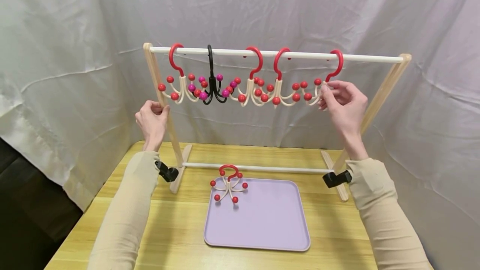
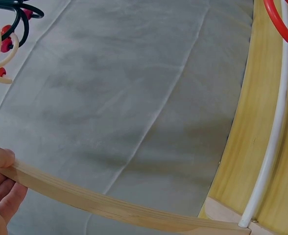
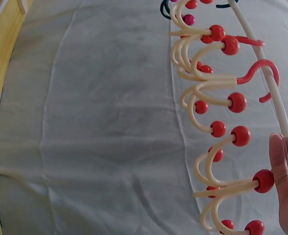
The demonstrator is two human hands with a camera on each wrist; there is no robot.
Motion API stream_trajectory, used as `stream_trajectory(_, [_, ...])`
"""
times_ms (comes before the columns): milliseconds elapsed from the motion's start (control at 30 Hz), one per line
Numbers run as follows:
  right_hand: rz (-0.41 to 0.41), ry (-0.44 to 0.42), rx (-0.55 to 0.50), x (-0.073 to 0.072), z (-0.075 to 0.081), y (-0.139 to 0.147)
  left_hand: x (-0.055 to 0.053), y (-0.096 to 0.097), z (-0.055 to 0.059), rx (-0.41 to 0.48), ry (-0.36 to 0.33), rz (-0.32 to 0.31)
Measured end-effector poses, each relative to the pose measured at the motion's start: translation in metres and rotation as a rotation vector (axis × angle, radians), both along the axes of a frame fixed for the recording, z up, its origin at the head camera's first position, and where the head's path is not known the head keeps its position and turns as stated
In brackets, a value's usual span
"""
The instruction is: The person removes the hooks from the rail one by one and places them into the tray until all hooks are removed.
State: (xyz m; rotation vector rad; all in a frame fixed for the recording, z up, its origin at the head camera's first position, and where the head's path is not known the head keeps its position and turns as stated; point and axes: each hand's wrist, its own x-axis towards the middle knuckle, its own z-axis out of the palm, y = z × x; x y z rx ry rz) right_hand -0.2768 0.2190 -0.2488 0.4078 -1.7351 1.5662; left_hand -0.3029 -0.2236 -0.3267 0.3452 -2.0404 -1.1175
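Observation:
My left hand (image 1: 151,122) grips the left wooden post (image 1: 153,68) of a rack, thumb and curled fingers round it, as the left wrist view also shows. My right hand (image 1: 346,103) pinches the stem of the rightmost claw hanger, whose red hook (image 1: 341,62) sits over the white top rail (image 1: 301,55). Its cream prongs end in red balls (image 3: 264,181); the fingers hide part of it. Further left on the rail hang several like it, such as a red-hooked hanger (image 1: 278,84), plus a black claw hanger (image 1: 212,82) with magenta balls.
A lilac tray (image 1: 262,216) lies on the wooden table (image 1: 180,228) below the rack. Another red-hooked claw hanger (image 1: 228,186) rests at its back left corner. A white lower bar (image 1: 277,169) joins the rack's feet. Grey-white cloth (image 1: 240,7) hangs behind and at both sides.

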Motion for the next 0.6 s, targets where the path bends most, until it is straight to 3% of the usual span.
stream_trajectory(200, [-0.028, -0.007, -0.075, -0.007, 0.005, 0.007, 0.001, -0.001, 0.000, -0.005, -0.014, -0.003])
stream_trajectory(367, [-0.109, -0.056, -0.071, -0.012, 0.011, 0.011, 0.000, -0.001, 0.000, 0.000, 0.004, -0.002])
stream_trajectory(600, [-0.138, -0.113, -0.122, -0.018, 0.018, 0.012, 0.000, -0.001, 0.000, -0.001, -0.003, -0.008])
